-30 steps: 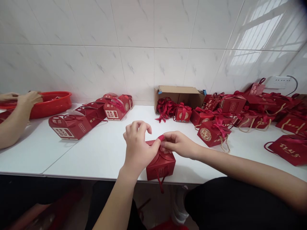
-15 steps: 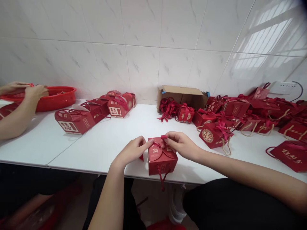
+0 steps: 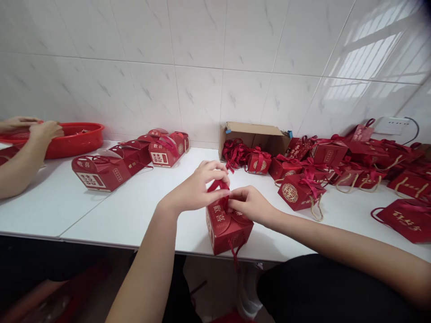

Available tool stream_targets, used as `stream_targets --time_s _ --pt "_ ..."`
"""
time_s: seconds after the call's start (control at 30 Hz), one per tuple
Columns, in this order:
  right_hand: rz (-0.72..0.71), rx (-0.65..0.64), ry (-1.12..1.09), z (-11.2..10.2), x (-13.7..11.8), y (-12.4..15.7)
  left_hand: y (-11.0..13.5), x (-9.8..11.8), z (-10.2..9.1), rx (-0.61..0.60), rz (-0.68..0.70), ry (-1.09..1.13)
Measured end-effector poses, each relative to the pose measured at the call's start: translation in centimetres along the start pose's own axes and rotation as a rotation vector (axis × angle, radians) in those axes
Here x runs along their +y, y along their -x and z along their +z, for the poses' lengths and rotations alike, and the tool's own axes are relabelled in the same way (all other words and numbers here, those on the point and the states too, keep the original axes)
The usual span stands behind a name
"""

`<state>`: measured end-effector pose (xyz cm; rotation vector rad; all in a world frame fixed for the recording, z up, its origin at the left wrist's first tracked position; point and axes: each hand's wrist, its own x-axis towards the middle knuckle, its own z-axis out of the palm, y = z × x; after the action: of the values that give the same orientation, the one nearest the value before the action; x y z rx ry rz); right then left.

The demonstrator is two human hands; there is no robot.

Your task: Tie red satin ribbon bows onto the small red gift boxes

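Note:
A red gift box (image 3: 232, 240) with gold characters and a cord handle (image 3: 235, 255) stands at the table's front edge. Above its lid, my left hand (image 3: 204, 186) pinches a red ribbon (image 3: 220, 188), with the fingers curled over a loop of it. Close beside it, my right hand (image 3: 251, 205) has thumb and fingers closed on the same ribbon, low over the lid flaps. Both hands partly cover the top of the box, so the ribbon's crossing is hard to make out.
On the left stand several red boxes (image 3: 101, 172), a red basin (image 3: 77, 141) and a co-worker's hands (image 3: 45, 134). A cardboard box (image 3: 252, 129) with red ribbon bows (image 3: 235, 154) sits by the wall. Many finished-looking red boxes (image 3: 299, 190) crowd the right side.
My left hand has risen from the lid and now holds a ribbon loop upright. My right hand has moved slightly lower. The gift box has turned a little and shows its left side.

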<state>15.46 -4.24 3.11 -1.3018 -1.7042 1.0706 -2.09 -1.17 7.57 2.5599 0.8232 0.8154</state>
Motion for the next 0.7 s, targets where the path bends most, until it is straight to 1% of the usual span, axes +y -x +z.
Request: stream_targets --time_s 0.07,0.13,0.23,0.27,0.3,0.37,0.4,0.43,0.5,0.57,0.63,0.7 --pt "-0.047 -0.036 0.006 -0.1 0.0 0.1 -1.2 -0.8 0.8 0.003 0.015 -0.043" --pt "-0.048 -0.035 -0.027 -0.1 0.0 0.1 -1.6 -1.6 1.6 0.081 -0.013 -0.085" --pt "-0.003 -0.010 -0.099 -0.1 0.0 0.1 -0.5 -2.2 2.3 0.280 -0.093 -0.077" --pt "0.015 -0.006 -0.123 -0.1 0.1 0.1 0.2 -2.2 2.5 0.297 -0.112 -0.042" --pt "0.026 -0.006 -0.146 0.0 0.1 0.1 0.9 -2.1 2.6 0.272 -0.126 0.006" --pt "0.022 -0.016 -0.173 0.0 0.3 0.2 1.9 -1.9 2.9 0.160 -0.149 0.117" --pt "0.013 -0.023 -0.177 0.0 0.3 0.2 2.3 -1.8 3.0 0.123 -0.163 0.163" --pt "0.005 -0.028 -0.175 0.0 0.4 0.2 2.5 -1.7 3.1 0.116 -0.181 0.195" --pt "0.002 -0.026 -0.198 0.1 0.6 0.2 2.7 -1.7 3.4 0.165 -0.219 0.221" --pt "0.013 -0.008 -0.280 0.1 0.7 0.1 2.6 -1.7 3.5 0.205 -0.243 0.222" --pt "0.020 0.019 -0.378 0.2 0.8 0.1 2.6 -1.7 3.5 0.203 -0.242 0.254" --pt "0.011 0.038 -0.433 0.3 0.8 0.0 2.7 -1.6 3.5 0.177 -0.224 0.333"
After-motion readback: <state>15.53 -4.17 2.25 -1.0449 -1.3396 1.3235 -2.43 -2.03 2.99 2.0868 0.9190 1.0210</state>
